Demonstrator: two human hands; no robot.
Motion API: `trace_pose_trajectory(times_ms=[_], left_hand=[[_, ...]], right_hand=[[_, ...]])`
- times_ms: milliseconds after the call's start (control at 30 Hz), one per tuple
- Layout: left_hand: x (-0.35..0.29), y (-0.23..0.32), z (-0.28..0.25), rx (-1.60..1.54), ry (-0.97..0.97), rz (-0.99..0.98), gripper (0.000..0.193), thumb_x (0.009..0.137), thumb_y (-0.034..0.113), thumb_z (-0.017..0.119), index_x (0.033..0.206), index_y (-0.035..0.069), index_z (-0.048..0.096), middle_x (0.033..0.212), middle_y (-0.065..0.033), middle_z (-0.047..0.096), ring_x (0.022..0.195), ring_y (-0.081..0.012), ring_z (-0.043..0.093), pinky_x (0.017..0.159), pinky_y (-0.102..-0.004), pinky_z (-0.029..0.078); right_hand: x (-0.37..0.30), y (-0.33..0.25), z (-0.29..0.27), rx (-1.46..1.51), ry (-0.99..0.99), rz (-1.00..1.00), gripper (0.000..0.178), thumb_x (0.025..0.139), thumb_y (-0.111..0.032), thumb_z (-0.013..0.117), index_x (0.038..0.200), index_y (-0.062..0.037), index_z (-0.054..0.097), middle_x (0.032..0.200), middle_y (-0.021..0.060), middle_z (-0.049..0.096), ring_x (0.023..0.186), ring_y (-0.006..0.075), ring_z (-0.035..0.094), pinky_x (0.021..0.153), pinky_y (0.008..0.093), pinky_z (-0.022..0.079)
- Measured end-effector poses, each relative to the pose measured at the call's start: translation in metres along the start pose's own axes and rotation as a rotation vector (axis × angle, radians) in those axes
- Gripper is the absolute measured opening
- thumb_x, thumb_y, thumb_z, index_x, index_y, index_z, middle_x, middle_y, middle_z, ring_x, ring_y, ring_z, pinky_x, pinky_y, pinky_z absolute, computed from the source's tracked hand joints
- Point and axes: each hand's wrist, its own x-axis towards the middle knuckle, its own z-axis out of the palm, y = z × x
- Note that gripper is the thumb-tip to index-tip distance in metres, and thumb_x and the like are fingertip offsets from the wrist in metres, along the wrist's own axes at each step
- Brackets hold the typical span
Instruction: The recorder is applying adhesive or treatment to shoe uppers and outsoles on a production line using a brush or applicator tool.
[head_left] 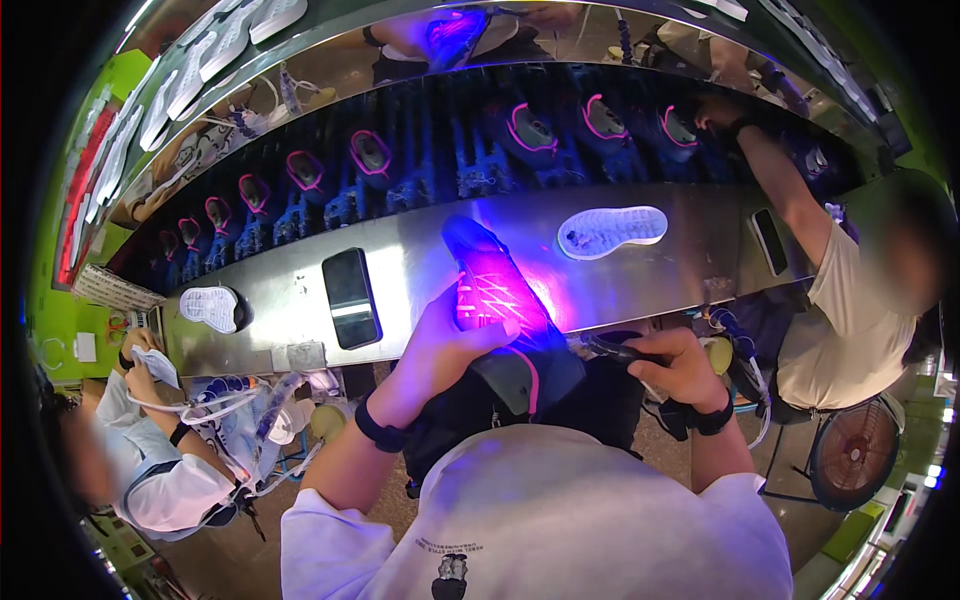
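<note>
My left hand (435,345) is closed around a dark shoe upper (540,370) with pink trim at its collar and pale laces. Its toe points away from me over the table's front edge, and bright violet and pink light falls across the lacing. To the right of the shoe, my right hand (680,365) grips a dark, slim handheld tool (622,347), its tip close to the shoe's heel side; its exact kind I cannot make out. A white shoe sole (612,232) lies on the metal table beyond the shoe.
A phone (352,298) and another white sole (208,308) rest on the metal table (420,225) to the left. Behind, several pink-collared shoes (530,128) stand in a dark rack. A co-worker (840,340) sits right, another (180,470) left; a fan (855,455) stands right.
</note>
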Motion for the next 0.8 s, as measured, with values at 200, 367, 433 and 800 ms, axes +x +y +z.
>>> trace_pose_trajectory(times_ms=[200, 367, 433, 800], left_hand=[[0.008, -0.014, 0.017, -0.008, -0.004, 0.076, 0.049, 0.089, 0.017, 0.076, 0.128, -0.003, 0.056, 0.113, -0.0081, 0.069, 0.102, -0.0158, 0.067, 0.092, -0.0301, 0.053], [0.007, -0.009, 0.041, -0.14, 0.01, 0.02, 0.048, 0.095, 0.025, 0.069, 0.13, -0.004, 0.054, 0.115, -0.0102, 0.069, 0.103, -0.0193, 0.069, 0.092, -0.0323, 0.055], [0.004, -0.006, 0.047, -0.17, -0.022, -0.033, 0.048, 0.096, 0.027, 0.066, 0.131, -0.004, 0.053, 0.117, -0.0114, 0.068, 0.105, -0.021, 0.07, 0.092, -0.035, 0.056], [-0.007, -0.025, 0.04, -0.824, -0.213, -0.341, 0.051, 0.103, 0.038, 0.053, 0.142, 0.005, 0.045, 0.11, -0.0182, 0.069, 0.098, -0.0348, 0.072, 0.069, -0.0372, 0.067]], right_hand=[[-0.032, 0.008, -0.003, 0.027, 0.131, 0.082, 0.027, 0.086, -0.006, 0.077, 0.11, 0.0061, 0.073, 0.081, 0.002, 0.067, 0.07, 0.0053, 0.056, 0.061, 0.022, 0.042], [-0.046, 0.005, -0.014, -0.163, 0.207, -0.098, 0.028, 0.085, -0.005, 0.076, 0.111, 0.0038, 0.073, 0.078, 0.0035, 0.068, 0.07, 0.0079, 0.058, 0.061, 0.0247, 0.044], [-0.048, 0.004, -0.02, -0.211, 0.201, -0.147, 0.029, 0.085, -0.005, 0.077, 0.113, 0.0019, 0.074, 0.078, 0.0039, 0.068, 0.07, 0.0085, 0.058, 0.062, 0.0257, 0.044], [-0.019, -0.05, -0.031, -0.545, 0.235, -0.408, 0.037, 0.076, 0.0, 0.079, 0.112, -0.0072, 0.075, 0.068, 0.007, 0.059, 0.057, 0.0178, 0.054, 0.055, 0.0295, 0.042]])
